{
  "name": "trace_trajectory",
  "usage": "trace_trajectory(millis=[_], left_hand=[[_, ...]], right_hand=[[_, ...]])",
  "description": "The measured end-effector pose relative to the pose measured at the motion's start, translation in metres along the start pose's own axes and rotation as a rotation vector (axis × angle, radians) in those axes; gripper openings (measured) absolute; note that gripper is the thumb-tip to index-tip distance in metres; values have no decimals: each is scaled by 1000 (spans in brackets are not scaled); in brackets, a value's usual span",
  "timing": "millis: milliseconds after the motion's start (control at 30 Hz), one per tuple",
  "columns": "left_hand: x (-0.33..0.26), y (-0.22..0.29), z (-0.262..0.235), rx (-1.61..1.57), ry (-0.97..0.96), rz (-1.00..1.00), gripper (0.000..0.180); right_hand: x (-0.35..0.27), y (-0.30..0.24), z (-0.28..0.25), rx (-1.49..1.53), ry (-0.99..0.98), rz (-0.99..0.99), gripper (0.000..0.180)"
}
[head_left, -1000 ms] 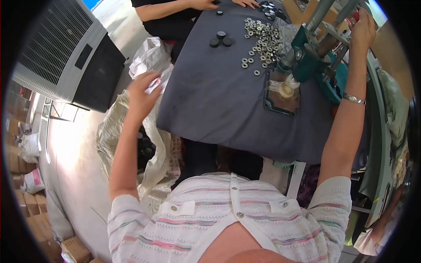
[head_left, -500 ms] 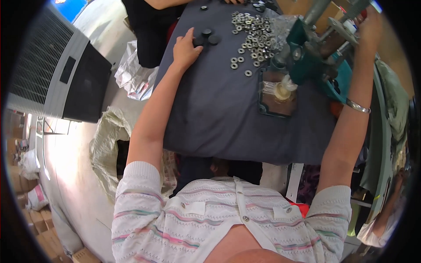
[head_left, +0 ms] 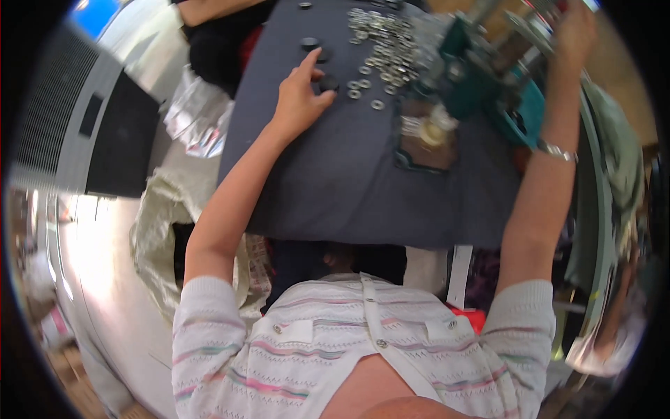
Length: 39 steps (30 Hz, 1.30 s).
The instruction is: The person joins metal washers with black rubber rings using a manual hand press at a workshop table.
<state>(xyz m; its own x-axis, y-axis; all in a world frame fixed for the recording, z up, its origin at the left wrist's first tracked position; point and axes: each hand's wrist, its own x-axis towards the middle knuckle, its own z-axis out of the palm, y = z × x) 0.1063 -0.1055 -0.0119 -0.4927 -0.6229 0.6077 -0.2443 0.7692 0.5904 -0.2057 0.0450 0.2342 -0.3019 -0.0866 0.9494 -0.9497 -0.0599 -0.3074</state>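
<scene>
My left hand [head_left: 301,101] is over the grey cloth-covered table, thumb and fingers closed around a small round black disc [head_left: 328,84]. Two more black discs, a nearer one [head_left: 322,56] and a farther one [head_left: 310,44], lie just beyond its fingertips. At the upper right, my right hand [head_left: 576,33] grips the lever of a green hand press [head_left: 466,91], partly cut off by the picture's edge. A pale round piece [head_left: 434,134] sits beneath the press head, above its base plate [head_left: 427,162].
Many small metal rings [head_left: 392,59] lie in a pile left of the press. A teal basin [head_left: 528,115] stands to its right. Across the table is another person's arm [head_left: 213,8]. On the left are a woven sack [head_left: 150,241] and a grey air cooler [head_left: 115,133].
My left hand has moved nearer the rings and closed on one black disc, drawing it away from the other two. My right hand stays at the lever. The whole view has shifted slightly.
</scene>
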Motion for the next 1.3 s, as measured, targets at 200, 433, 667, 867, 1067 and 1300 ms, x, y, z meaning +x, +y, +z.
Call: trace_trajectory(millis=[200, 433, 667, 867, 1067, 1300], left_hand=[[-16, 93, 40, -379, -290, 19, 87], [-10, 119, 82, -373, -382, 22, 86], [-7, 119, 101, -402, -348, 27, 88], [-7, 122, 102, -392, -376, 14, 91], [-8, 112, 99, -462, -421, -47, 94], [-2, 107, 97, -462, -414, 9, 96]], right_hand=[[3, 2, 2, 461, -11, 417, 18], [0, -1, 0, 433, 7, 424, 18], [-1, -1, 3, 538, -6, 362, 18], [-13, -37, -24, 641, 86, 330, 17], [-58, -82, -63, 670, 278, 146, 18], [-206, -87, -148, 616, 8, 117, 28]])
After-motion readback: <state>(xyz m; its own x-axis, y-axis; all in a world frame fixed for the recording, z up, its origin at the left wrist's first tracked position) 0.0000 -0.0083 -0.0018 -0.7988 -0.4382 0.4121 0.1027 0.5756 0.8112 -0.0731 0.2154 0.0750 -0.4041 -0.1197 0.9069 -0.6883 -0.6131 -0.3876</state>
